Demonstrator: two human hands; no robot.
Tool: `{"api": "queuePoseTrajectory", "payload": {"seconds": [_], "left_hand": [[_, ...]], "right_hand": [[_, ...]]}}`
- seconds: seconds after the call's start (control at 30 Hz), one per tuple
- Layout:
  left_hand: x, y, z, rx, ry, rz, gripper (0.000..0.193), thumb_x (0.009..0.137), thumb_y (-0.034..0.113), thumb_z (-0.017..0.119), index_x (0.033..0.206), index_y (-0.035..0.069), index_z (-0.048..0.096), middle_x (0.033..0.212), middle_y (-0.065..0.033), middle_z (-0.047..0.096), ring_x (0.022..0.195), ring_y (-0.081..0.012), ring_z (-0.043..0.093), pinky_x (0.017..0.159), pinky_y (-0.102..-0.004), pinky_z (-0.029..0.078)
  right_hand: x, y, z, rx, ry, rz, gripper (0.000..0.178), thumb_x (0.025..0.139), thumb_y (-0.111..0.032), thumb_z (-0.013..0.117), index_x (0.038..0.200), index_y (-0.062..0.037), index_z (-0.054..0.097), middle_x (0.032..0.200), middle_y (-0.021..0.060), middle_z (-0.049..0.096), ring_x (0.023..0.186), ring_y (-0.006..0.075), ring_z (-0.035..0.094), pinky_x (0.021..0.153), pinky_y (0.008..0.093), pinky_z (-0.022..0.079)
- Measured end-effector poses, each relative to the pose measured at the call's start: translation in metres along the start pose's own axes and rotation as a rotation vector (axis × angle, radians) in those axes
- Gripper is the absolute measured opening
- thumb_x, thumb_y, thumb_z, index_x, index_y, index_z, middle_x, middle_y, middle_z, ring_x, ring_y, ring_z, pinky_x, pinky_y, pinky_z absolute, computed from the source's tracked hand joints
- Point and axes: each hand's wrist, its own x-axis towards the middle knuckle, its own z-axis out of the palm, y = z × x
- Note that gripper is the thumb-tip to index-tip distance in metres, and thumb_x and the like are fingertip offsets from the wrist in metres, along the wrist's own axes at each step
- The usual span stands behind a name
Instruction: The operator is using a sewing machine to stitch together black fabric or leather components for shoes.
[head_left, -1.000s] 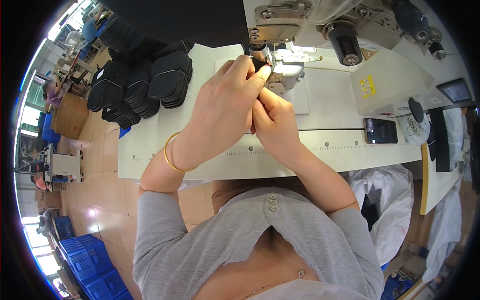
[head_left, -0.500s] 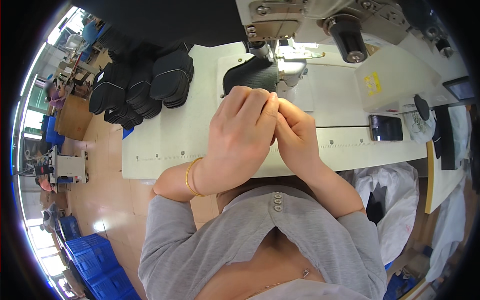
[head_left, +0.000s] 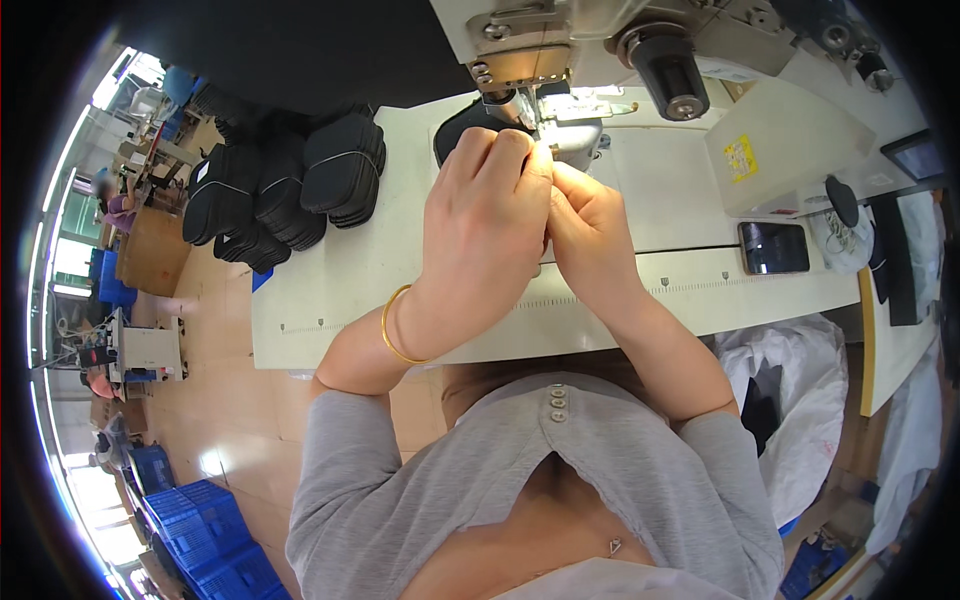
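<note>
Now, left hand [head_left: 485, 215]: moving closer to the machine [head_left: 590, 60] than half a second ago, with its fingers curling in and its thumb lying against them
Right hand [head_left: 598, 240]: moving up too and meeting the left one, its thumb and first finger bending close together; I cannot tell if either hand is pinching something
Black piece [head_left: 462, 130]: lying at the machine, poking out past the left knuckles, and showing less now because the hands are covering more of it
Work spot: seeming to be right up by the machine again, not nearer the belly
White bag [head_left: 810, 400]: sitting low on the right, beside the table [head_left: 370, 270], and holding something dark [head_left: 765, 405]
Blue crates [head_left: 200, 520]: standing on the floor [head_left: 230, 400] at the far left; what they are holding is too hard to see
</note>
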Motion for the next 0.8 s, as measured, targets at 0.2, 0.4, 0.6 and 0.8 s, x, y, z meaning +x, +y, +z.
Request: {"api": "queuePoseTrajectory", "payload": {"seconds": [0.2,0.4,0.6,0.8], "left_hand": [[0.001,0.0,0.0,-0.018,-0.012,-0.017,0.04,0.057,0.004,0.067,0.096,-0.006,0.065,0.09,-0.0093,0.055,0.084,-0.0247,0.053,0.067,-0.0341,0.049],[-0.003,-0.001,-0.002,-0.004,0.041,-0.004,0.039,0.06,0.002,0.068,0.099,-0.005,0.066,0.094,-0.0092,0.057,0.085,-0.0249,0.055,0.068,-0.0351,0.049],[-0.004,0.0,-0.001,0.072,0.053,-0.114,0.036,0.063,0.0,0.066,0.1,-0.004,0.066,0.094,-0.0091,0.057,0.086,-0.0256,0.057,0.07,-0.0364,0.049],[-0.02,0.003,-0.008,0.022,0.039,-0.09,0.041,0.062,0.0,0.064,0.103,-0.003,0.067,0.095,-0.0088,0.06,0.083,-0.0255,0.058,0.068,-0.0355,0.049]], "right_hand": [[0.001,0.0,0.001,0.036,0.011,0.023,0.021,0.101,-0.008,0.045,0.086,0.0003,0.058,0.066,-0.0007,0.055,0.058,0.0042,0.049,0.049,0.0234,0.041],[0.001,0.001,0.001,0.049,0.019,0.03,0.021,0.101,-0.01,0.048,0.086,0.0006,0.058,0.067,-0.0008,0.056,0.058,0.0043,0.051,0.049,0.0226,0.042],[0.0,-0.005,-0.002,0.05,0.042,0.057,0.021,0.101,-0.013,0.051,0.09,0.0011,0.061,0.069,-0.0002,0.059,0.059,0.0036,0.053,0.05,0.0208,0.043],[-0.002,0.003,-0.006,-0.05,0.053,0.039,0.018,0.099,-0.013,0.055,0.097,0.0024,0.065,0.072,0.0017,0.061,0.06,0.0032,0.052,0.052,0.0226,0.044]]}}
